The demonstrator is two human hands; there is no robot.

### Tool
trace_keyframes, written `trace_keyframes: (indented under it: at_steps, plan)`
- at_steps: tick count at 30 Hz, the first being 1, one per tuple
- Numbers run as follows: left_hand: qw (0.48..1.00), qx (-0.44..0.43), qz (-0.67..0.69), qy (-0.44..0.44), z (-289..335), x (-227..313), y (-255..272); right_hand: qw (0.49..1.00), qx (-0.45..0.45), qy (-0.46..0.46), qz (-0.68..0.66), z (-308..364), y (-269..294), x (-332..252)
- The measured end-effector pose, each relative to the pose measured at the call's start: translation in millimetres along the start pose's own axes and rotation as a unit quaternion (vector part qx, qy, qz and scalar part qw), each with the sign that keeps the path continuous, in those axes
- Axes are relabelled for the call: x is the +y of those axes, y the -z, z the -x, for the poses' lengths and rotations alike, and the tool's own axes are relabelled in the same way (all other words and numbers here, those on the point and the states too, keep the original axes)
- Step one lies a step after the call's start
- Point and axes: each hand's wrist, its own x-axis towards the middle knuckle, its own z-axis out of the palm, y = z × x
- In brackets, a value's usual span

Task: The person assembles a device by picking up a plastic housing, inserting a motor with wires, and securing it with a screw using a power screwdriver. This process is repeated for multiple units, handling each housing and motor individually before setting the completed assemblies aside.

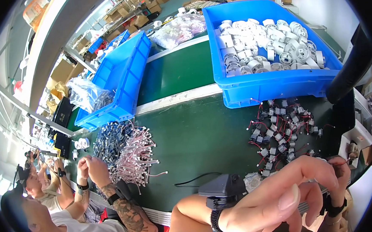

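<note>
My left hand [277, 191] fills the lower right foreground, a black box-shaped device [223, 186] strapped at its wrist. Its fingers are bent and spread apart, with no object visible between them. Just beyond, my right hand [340, 175] has its fingers curled close to my left index fingertip; what they hold, if anything, is too small and hidden to name. Both hands are at the bench's near edge, in front of a pile of small silver motors [277, 131] with red and dark wires. A crumpled whitish lump [252, 181] lies beside my left hand.
A large blue bin [274, 86] of white round plastic housings [271, 41] stands behind the motors. Another blue bin [125, 83] holds bagged parts. Heaps of dark parts [110, 143] and pink-white wire leads [137, 156] lie left, beside a co-worker's hands [90, 169]. A black post [353, 70] rises right.
</note>
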Motion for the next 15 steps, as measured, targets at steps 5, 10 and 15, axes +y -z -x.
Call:
trace_keyframes:
  at_steps: [5, 10, 15]
  plan:
    - [1.0, 0.0, -0.017, -0.006, 1, -5, 2, 1.0, 0.007, -0.006, 0.006, 1, 1, 8]
    - [1.0, -0.003, -0.027, -0.01, 1, -1, 3, 1.0, 0.012, -0.01, 0.0, 3, 7, 8]
    - [0.997, 0.004, -0.08, -0.003, 5, 2, 5, 1.0, 0.008, 0.012, -0.002, 0, 4, 13]
